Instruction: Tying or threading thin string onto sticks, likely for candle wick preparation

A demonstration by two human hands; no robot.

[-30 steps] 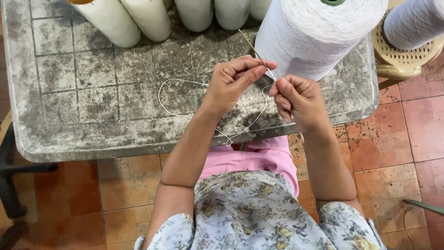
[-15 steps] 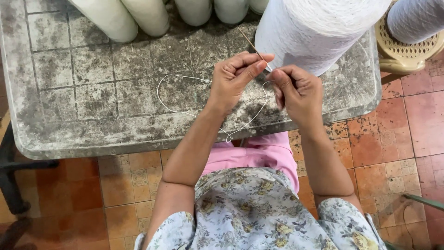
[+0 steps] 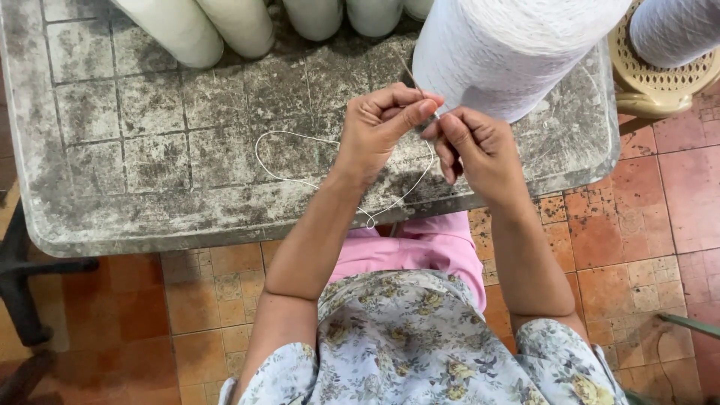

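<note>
Several pale yarn cones (image 3: 225,26) lined along the far edge of the worn grey desk (image 3: 150,150), out of the way of the working area. One much bigger white cone (image 3: 510,52) standing at the far right corner, just behind the hands, probably kept close as the yarn supply. Another cone (image 3: 675,30) resting on a cream plastic stool (image 3: 652,86) beyond the desk's right end, above orange floor tiles (image 3: 637,225).

Both hands raised together over the near right part of the desk, nearly touching. Left hand (image 3: 379,131) closed in a narrow pinch, thumb pressed against forefinger, clamping a thin brown hook-like stick (image 3: 411,75) that slants away toward the big cone; held near the tip, likely for fine control. Right hand (image 3: 476,150) also curled tight, fingertips pinching the white thread (image 3: 300,139) right at the stick's working end, seemingly to keep it taut.

Loose remainder of the thread lying in a slack loop on the desk left of the hands, curving back to the near edge and crossing itself there, free to feed.
</note>
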